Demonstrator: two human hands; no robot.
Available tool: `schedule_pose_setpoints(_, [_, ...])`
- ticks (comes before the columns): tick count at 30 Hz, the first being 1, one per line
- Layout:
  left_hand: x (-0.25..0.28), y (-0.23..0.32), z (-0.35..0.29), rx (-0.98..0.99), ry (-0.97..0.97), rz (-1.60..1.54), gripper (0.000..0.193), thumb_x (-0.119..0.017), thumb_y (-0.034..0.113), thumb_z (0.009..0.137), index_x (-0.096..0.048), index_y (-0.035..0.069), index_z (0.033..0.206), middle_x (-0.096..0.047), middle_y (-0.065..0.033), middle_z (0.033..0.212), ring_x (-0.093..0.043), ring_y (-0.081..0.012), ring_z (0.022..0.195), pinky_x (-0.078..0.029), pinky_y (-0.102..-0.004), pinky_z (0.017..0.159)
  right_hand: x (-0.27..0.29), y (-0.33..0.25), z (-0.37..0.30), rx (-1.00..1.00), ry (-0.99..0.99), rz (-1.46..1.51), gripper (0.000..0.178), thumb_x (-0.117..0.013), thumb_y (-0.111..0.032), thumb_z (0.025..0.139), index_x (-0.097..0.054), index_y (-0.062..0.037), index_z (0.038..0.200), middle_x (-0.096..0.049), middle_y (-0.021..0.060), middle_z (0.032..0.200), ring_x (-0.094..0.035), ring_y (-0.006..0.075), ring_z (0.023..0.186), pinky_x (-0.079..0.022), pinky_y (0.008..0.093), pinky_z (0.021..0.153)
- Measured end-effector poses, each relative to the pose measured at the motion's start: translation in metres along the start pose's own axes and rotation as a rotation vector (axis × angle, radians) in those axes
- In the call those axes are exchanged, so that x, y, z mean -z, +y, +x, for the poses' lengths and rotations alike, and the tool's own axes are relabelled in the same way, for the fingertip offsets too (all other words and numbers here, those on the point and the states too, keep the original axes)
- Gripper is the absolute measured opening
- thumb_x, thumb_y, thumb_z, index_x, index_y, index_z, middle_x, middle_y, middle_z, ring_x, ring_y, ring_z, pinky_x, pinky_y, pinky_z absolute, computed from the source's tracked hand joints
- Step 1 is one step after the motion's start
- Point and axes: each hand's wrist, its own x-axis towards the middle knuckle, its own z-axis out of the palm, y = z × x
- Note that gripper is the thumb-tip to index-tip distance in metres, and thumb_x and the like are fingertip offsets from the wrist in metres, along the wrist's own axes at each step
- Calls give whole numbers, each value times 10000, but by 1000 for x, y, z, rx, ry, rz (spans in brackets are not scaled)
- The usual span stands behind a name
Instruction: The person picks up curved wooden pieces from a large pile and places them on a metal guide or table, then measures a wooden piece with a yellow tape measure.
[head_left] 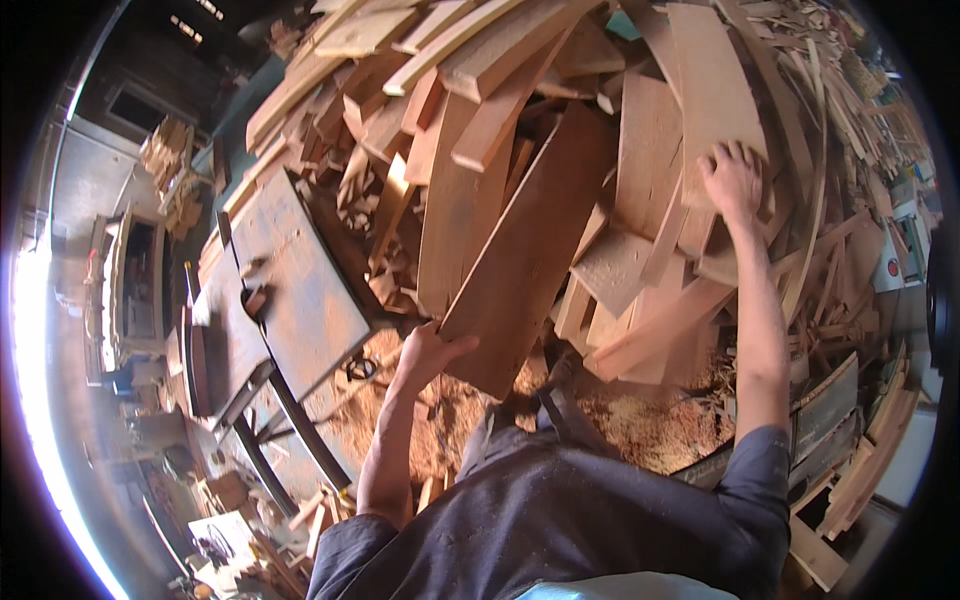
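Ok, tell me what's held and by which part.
Left hand: dark brown plank, by its near left edge. Right hand rests on the near end of a pale board; grip unclear.

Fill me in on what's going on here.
A person stands before a jumbled pile of boards. Their left hand grips the edge of a long dark board near its lower end, while their right hand lies on the near end of a paler board. Shavings cover the floor around their feet.

Wood shavings (655,428) and heaped boards (648,140) cover the floor (240,130).
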Motion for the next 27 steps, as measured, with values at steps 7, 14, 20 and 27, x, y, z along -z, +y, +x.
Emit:
schedule_pose_setpoints(7, [-12,-142,-83,114,-116,-596,496,-838,199,862,-675,-36,1268,-749,-77,1086,-705,-160,946,-561,-319,866,7,-155,-105,87,187,841,316,-691,-213,974,-691,-47,1242,-723,139,1195,-683,304,1102,-542,420,949])
schedule_pose_setpoints(14, [-45,-198,-69,217,-210,-807,539,-876,379,826,-728,-42,1128,-753,-80,960,-704,-161,797,-553,-292,706,-66,-275,-245,-1022,-922,2385,582,-773,-318,927,-576,-6,1377,-625,144,1372,-601,268,1259,-490,447,1067])
schedule_pose_setpoints(20, [-46,-210,-108,-15,-171,-679,638,-896,355,815,-672,-58,1246,-763,-124,1014,-727,-179,845,-584,-307,782,-35,-298,-283,-921,-853,1831,541,-770,-167,873,-601,-2,1360,-628,124,1384,-559,275,1310,-444,452,1116])
schedule_pose_setpoints(27, [13,-309,-164,-79,-267,-706,766,-918,379,772,-612,-76,1308,-746,-168,1134,-740,-231,971,-608,-349,884,45,-350,-366,-812,-692,2025,548,-826,-98,786,-621,-6,1285,-658,110,1271,-592,261,1208,-488,427,1053])
